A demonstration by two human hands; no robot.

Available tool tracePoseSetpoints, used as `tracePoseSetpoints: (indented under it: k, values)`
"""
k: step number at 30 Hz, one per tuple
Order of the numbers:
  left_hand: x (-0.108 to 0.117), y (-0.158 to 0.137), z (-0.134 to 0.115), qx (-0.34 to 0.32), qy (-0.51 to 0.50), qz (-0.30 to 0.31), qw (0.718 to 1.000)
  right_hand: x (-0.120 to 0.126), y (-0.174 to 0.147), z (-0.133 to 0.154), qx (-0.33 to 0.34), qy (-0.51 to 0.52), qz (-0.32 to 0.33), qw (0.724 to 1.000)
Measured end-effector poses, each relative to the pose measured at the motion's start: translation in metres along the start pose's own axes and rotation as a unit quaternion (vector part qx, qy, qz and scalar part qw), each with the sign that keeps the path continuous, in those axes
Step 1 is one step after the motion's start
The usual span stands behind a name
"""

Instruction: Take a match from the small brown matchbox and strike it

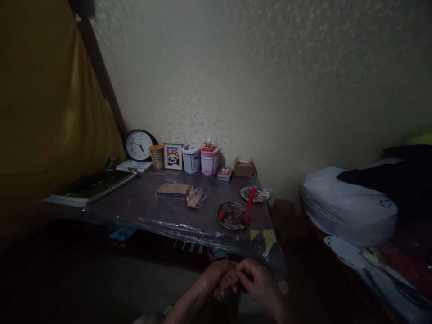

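Observation:
A small brown card (229, 279) with faint round dark marks rests in my left hand (216, 275), in front of the table's near edge. The fingers of that hand curl round and beneath it. My right hand (261, 281) pinches at the card's right edge with thumb and forefinger. Whether a smaller thing is also in that pinch is too dark to make out. On the table just beyond lies a round metal plate (232, 227) of dark and pale bits, with a red scoop-like tool (249, 202) standing slanted in it.
A wrapped stack of brown cards (173, 191) and a clear plastic bag (195, 197) lie mid-table. A second plate (242, 193) holds white sticks. Tins (191, 159), a clock (140, 145), a picture frame (173, 156) and a cardboard box (243, 169) line the wall.

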State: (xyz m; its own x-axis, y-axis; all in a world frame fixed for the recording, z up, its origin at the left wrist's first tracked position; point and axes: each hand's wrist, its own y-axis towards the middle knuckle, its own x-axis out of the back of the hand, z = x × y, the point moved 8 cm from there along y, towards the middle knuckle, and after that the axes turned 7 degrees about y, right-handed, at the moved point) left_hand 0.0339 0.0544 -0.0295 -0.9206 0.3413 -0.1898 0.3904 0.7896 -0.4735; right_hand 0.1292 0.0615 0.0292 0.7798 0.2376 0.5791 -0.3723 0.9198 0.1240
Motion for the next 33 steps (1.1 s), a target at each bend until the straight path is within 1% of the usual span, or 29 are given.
tracePoseSetpoints:
  k: [5, 14, 25, 33]
  values:
    - [0.003, 0.001, 0.000, -0.019, 0.020, -0.009, 1.000, 0.000, 0.000, 0.001, 0.006, 0.012, 0.007, 1.000]
    - [0.005, 0.006, 0.003, -0.024, 0.040, -0.008, 0.999, -0.003, -0.001, -0.004, 0.023, -0.017, 0.005, 1.000]
    - [0.004, 0.006, 0.003, -0.044, 0.066, -0.017, 0.997, -0.007, -0.003, -0.007, 0.020, -0.067, 0.031, 0.997]
    - [0.004, 0.002, -0.002, -0.069, 0.100, -0.018, 0.992, -0.010, -0.004, -0.008, 0.014, -0.076, 0.042, 0.996]
